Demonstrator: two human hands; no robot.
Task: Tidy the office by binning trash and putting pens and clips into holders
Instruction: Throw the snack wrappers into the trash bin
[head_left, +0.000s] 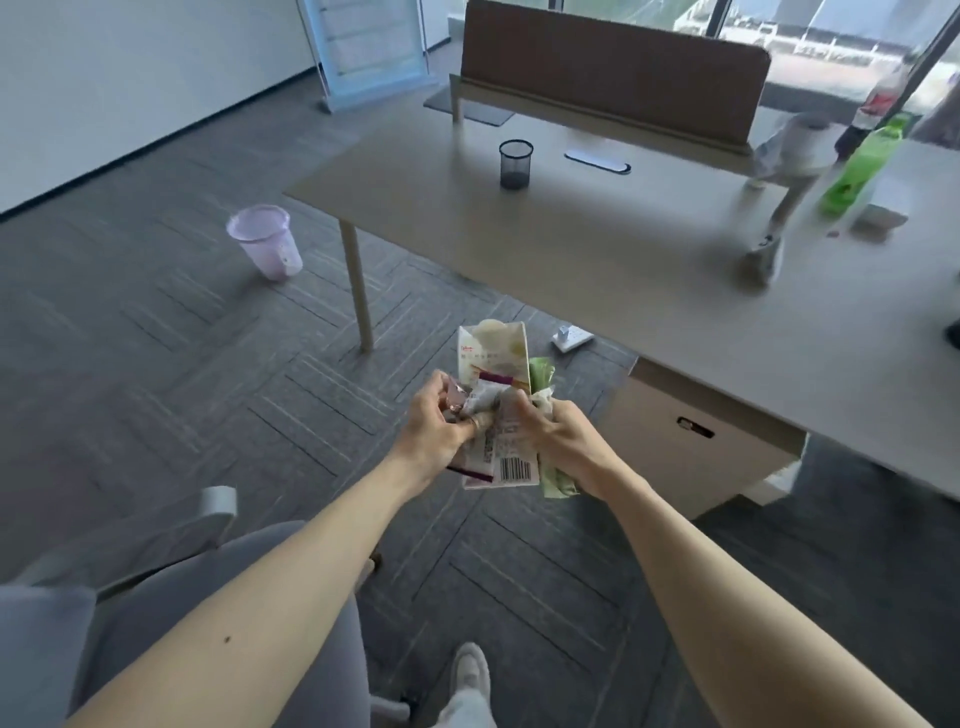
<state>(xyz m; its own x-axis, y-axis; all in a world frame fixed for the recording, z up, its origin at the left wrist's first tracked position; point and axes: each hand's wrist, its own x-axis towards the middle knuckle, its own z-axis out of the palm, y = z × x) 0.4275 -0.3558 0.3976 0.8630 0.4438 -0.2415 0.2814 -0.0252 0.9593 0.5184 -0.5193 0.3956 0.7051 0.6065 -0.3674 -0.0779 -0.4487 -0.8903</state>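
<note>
Both hands hold a bundle of snack wrappers (501, 410) in front of me, above the carpet. My left hand (434, 421) grips its left side, with a pinkish wrapper between the fingers. My right hand (558, 441) clasps the right side, over a green wrapper (553, 480). A white packet with a barcode hangs at the bottom of the bundle, and a cream packet sticks up at the top. A pale purple bin (266, 241) stands on the floor to the far left. A black mesh pen holder (516, 163) stands on the desk (597, 270).
A green bottle (857, 166), a cola bottle (878, 101) and a paper roll (802, 140) stand at the desk's right end. A drawer cabinet (691, 441) sits under the desk. A grey office chair (171, 587) is at lower left, and a white power strip (571, 338) lies on the floor.
</note>
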